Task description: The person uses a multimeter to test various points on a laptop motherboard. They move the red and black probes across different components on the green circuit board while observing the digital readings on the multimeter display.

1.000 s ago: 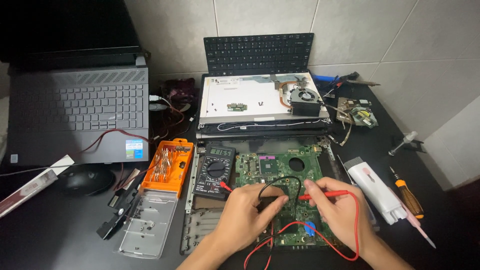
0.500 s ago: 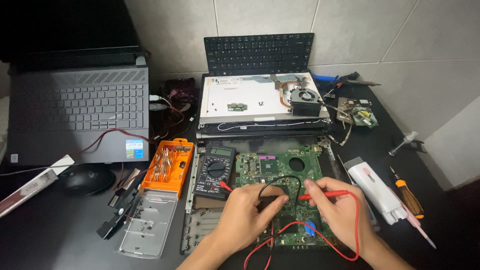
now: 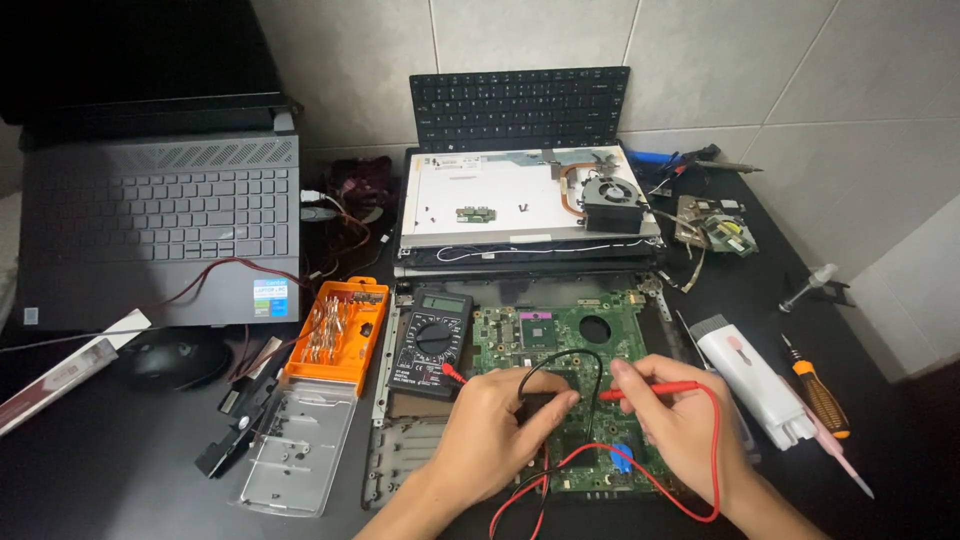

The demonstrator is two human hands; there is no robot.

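Multimeter probes point(image 3: 650, 389) pressed to green motherboard point(image 3: 560, 340) by both hands.

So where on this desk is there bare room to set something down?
Bare dark desk lies at the front left, between the mouse and the clear lid. A smaller patch lies at the right, between the small circuit board and the orange-handled screwdriver. The middle, around the motherboard and multimeter, is crowded.

Labels and screens I can see on the table

I see a small blue-and-white rectangular sticker point(image 3: 268, 297) on the grey laptop's palm rest, a tiny sticker point(image 3: 31, 316) at its left corner, the black multimeter's grey rectangular display point(image 3: 443, 303), and the detached white screen panel point(image 3: 490, 205) lying flat behind.
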